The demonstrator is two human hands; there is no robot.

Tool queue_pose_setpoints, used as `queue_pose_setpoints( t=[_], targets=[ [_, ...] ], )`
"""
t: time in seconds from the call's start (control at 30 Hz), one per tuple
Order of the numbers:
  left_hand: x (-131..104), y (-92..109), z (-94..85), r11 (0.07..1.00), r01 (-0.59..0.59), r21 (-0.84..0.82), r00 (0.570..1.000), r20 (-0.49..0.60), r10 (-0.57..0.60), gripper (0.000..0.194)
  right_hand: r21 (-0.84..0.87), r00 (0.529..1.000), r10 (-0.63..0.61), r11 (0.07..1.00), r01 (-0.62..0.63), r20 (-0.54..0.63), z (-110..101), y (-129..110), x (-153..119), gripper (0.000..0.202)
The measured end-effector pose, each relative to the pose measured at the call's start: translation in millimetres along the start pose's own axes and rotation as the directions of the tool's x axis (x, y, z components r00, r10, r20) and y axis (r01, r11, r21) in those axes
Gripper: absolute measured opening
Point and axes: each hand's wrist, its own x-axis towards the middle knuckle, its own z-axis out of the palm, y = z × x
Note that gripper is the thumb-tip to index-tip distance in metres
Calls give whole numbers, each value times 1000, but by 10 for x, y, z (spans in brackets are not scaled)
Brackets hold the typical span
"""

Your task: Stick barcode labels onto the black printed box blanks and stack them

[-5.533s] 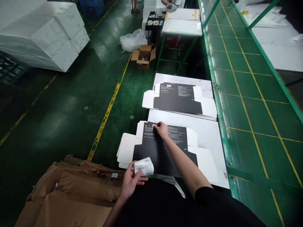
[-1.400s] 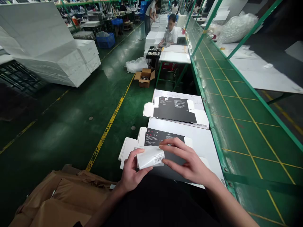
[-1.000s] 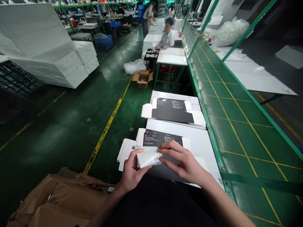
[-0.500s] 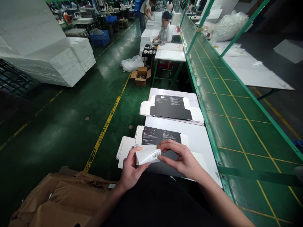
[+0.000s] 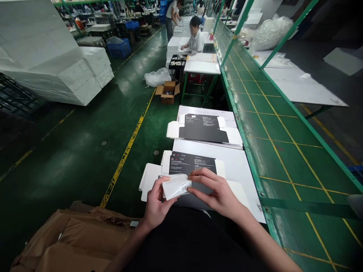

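One label roll point(image 5: 174, 186), two stacks of flat cartons point(image 5: 185, 166) point(image 5: 204, 130), one open cardboard box point(image 5: 167, 99)

The near tabletop point(image 5: 239, 162) presented a smooth white face with a low sheen. Printed carton blanks point(image 5: 184, 166), overhanging its left edge, were of thin paperboard: matt black on the panel, smooth white on the flaps. The second set of blanks point(image 5: 202, 134), at the far edge, had the same finish. The label roll point(image 5: 173, 187), above the near edge, was of smooth white paper with a slight gloss. Along the right edge, the conveyor frame point(image 5: 256, 175) was green-painted metal; its belt point(image 5: 289, 166) appeared smooth and semi-gloss. Off the near left corner, the brown wrapping point(image 5: 73, 241) was matt, creased paper.
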Motion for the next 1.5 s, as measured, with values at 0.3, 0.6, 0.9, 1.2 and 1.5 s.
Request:
queue_pose_setpoints(
  t=[0.3,0.6,0.9,1.2,1.5],
  targets=[
    [-26,-25,15,999,27,-27,1000,-15,-27,50,-183,994,-113,977,110,-5,34,41,-44,25],
    [-3,-11,-2,999,29,-13,999,-14,-29,51,-325,981,-193,929,178,-14,108,87,-66,28],
    [66,-33,-29,1000,18,6,1000,-4,-18,51,-352,980,-196,919,177,-20,134,132,-25,24],
    [117,-46,-15,999,44,15,999,-7,-44,51,-308,985,-170,939,155,-24,136,172,3,15],
    [140,-27,-31,998,55,19,998,-2,-55,51,-134,994,-52,990,39,-95,164,205,26,18]
  ],
)
